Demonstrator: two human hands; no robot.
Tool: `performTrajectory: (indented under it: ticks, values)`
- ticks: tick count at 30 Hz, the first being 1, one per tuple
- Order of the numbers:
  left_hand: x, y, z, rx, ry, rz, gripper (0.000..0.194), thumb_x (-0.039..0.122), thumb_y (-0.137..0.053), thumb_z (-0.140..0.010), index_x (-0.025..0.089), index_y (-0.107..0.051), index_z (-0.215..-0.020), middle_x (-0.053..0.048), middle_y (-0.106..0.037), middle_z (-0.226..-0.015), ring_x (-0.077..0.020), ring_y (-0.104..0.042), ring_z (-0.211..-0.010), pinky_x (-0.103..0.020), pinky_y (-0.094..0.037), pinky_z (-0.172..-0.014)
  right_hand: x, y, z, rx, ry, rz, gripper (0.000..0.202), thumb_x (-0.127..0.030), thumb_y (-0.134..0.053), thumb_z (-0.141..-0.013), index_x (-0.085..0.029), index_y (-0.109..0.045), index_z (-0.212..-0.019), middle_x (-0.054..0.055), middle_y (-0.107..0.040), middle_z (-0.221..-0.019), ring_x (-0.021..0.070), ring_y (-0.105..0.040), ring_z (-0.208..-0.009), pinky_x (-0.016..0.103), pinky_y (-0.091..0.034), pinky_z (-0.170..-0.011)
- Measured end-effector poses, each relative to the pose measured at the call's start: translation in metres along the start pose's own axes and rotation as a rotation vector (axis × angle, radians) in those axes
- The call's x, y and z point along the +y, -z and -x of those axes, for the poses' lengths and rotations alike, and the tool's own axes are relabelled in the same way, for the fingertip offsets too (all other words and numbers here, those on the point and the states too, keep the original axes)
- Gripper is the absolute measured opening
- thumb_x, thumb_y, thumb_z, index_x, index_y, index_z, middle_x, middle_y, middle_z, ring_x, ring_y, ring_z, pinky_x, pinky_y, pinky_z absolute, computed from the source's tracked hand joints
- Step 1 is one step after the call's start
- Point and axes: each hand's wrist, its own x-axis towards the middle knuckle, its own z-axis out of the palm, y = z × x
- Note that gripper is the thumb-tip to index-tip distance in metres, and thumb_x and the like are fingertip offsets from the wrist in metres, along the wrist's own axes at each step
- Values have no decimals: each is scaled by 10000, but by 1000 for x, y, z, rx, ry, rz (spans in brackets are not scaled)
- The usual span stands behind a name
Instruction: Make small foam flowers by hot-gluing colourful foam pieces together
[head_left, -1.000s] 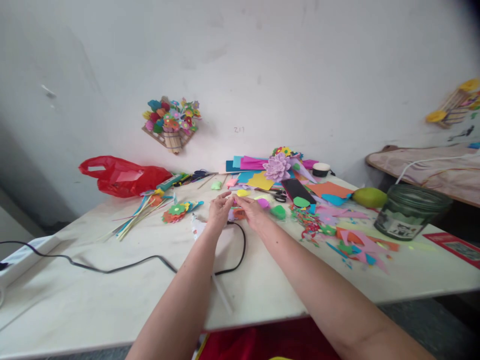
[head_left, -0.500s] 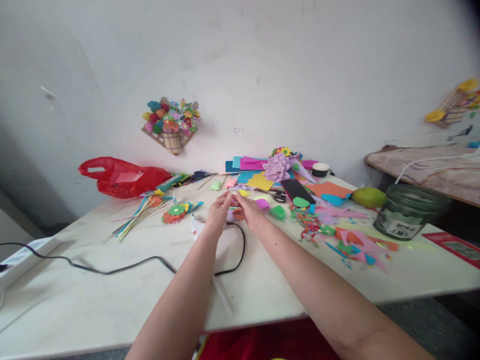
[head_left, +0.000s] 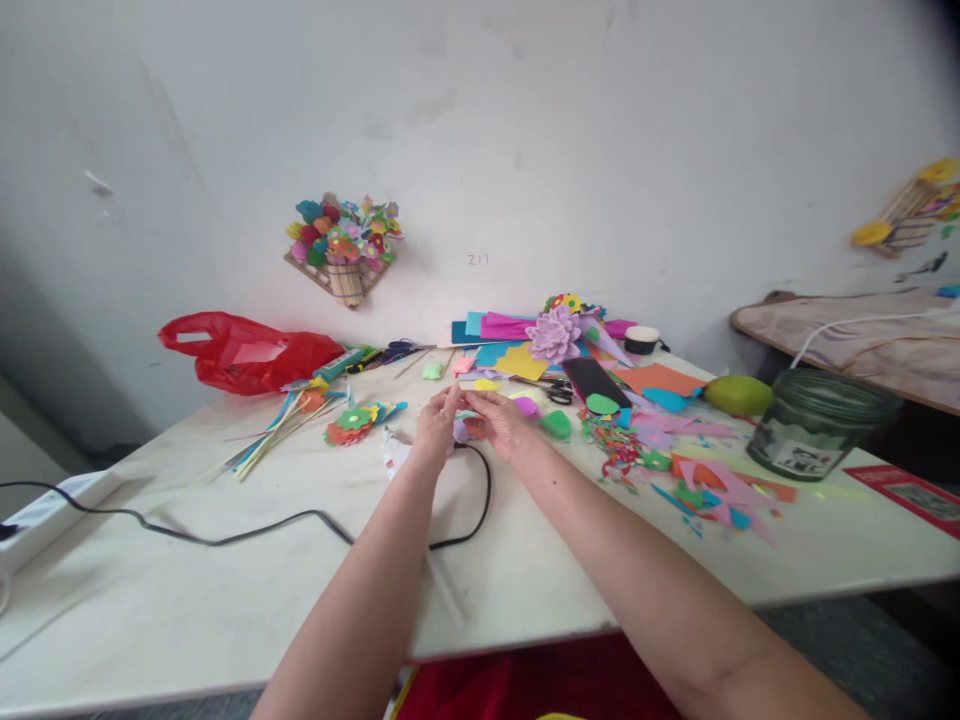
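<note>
Near the middle of the white table (head_left: 540,580), my left hand (head_left: 437,424) and my right hand (head_left: 499,418) meet at the fingertips. Fingers of both hands are pinched together; whatever is between them is too small or hidden to make out. Just beneath my left wrist lies a white glue gun (head_left: 394,452), partly covered, with a black cable (head_left: 486,500) curving from it. Orange and purple foam pieces (head_left: 470,430) show between my hands. A purple petal (head_left: 526,407) and a green petal (head_left: 556,425) lie right of my right hand.
At left are a red plastic bag (head_left: 251,355), sticks (head_left: 274,440), foam flowers (head_left: 352,425) and a power strip (head_left: 60,510). Rightward lie a phone (head_left: 592,383), scissors (head_left: 560,393), foam scraps (head_left: 720,490), a yellow-green fruit (head_left: 739,396) and a green glass jar (head_left: 814,430).
My right hand's fingers have turned slightly and reach further towards my left fingertips. Both hands stay over nearly the same spot.
</note>
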Motion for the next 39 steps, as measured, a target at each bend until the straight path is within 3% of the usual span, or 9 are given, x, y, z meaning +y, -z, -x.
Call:
performTrajectory:
  ticks: [3,8,14,24,31,36,39]
  values:
    - [-2,6,-5,67,13,17,439,534,-392,-771,181,-613,-634,-67,-640,-967,-199,-562,-932,-309,-396,-829,-3,5,-3,25,25,32,275,-389,-661,-611,-174,-615,-776,39,-652,-795,116,-571,-670,213,-424,-539]
    - [1,17,-9,199,-81,-179,452,513,-363,-786,191,-614,-592,-56,-659,-898,-214,-541,-959,-339,-343,-887,-5,13,-5,139,77,175,381,-531,-563,-662,-161,-522,-583,12,-573,-519,84,-496,-443,193,-368,-421]
    - [2,24,-8,261,-89,-238,490,517,-324,-801,196,-620,-579,-60,-669,-819,-223,-549,-905,-335,-359,-841,-10,20,-6,149,98,350,263,-391,-676,-595,-146,-605,-654,19,-623,-605,69,-500,-466,166,-353,-404]
    - [0,23,-8,272,-87,-291,478,494,-328,-805,209,-628,-566,-46,-676,-787,-232,-536,-895,-350,-337,-849,-14,35,-11,311,92,325,355,-489,-586,-664,-141,-564,-598,16,-561,-468,65,-454,-366,177,-342,-347]
    - [-1,23,-7,266,-74,-323,488,502,-321,-806,209,-638,-579,-56,-678,-795,-247,-520,-900,-360,-342,-827,-16,37,-14,332,139,311,196,-295,-679,-590,-136,-599,-673,7,-598,-548,49,-460,-402,162,-351,-357]
    - [-1,22,-5,250,-158,-410,470,473,-326,-819,223,-647,-585,-49,-672,-769,-241,-515,-911,-345,-346,-821,-18,38,-15,376,134,292,139,-279,-610,-682,-142,-587,-692,23,-619,-571,62,-489,-404,174,-380,-361]
    - [1,20,-4,196,-193,-515,452,468,-338,-820,221,-667,-632,-58,-664,-751,-227,-532,-906,-328,-364,-796,-19,38,-15,381,41,407,176,-318,-550,-745,-153,-558,-686,30,-615,-531,84,-505,-379,177,-361,-331]
